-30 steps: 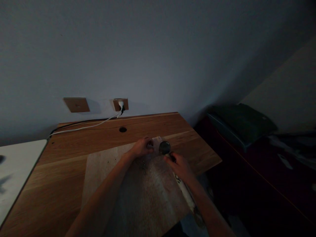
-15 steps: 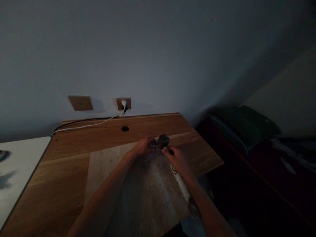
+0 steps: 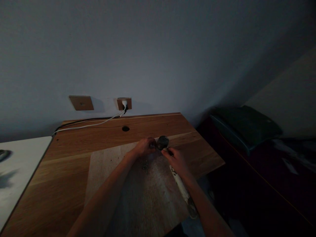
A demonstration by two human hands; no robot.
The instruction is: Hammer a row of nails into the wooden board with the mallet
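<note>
Near the far edge of a pale board (image 3: 145,204), my two hands are close together at a round, dark, shiny disc-like piece (image 3: 163,142). My right hand (image 3: 175,159) is closed, with thumb and fingers pinching the near edge of this disc. Curled fingers of my left hand (image 3: 145,147) are at the disc's left side; what they hold, if anything, is too dark to make out. Just below lies a small cluster of shiny bits (image 3: 145,166). Under my right forearm is a long white tool-like object (image 3: 182,188) with a darker near end.
The board lies on a wooden desk (image 3: 61,177) with a round cable hole (image 3: 125,128). A plug (image 3: 124,104) sits in the wall socket, its white cord (image 3: 91,126) running left. A white panel (image 3: 22,164) is at left, a dark green cushion (image 3: 247,128) at right.
The dark disc has tilted and dipped slightly toward my left hand, and its face looks lighter. Both hands stay in nearly the same place.
</note>
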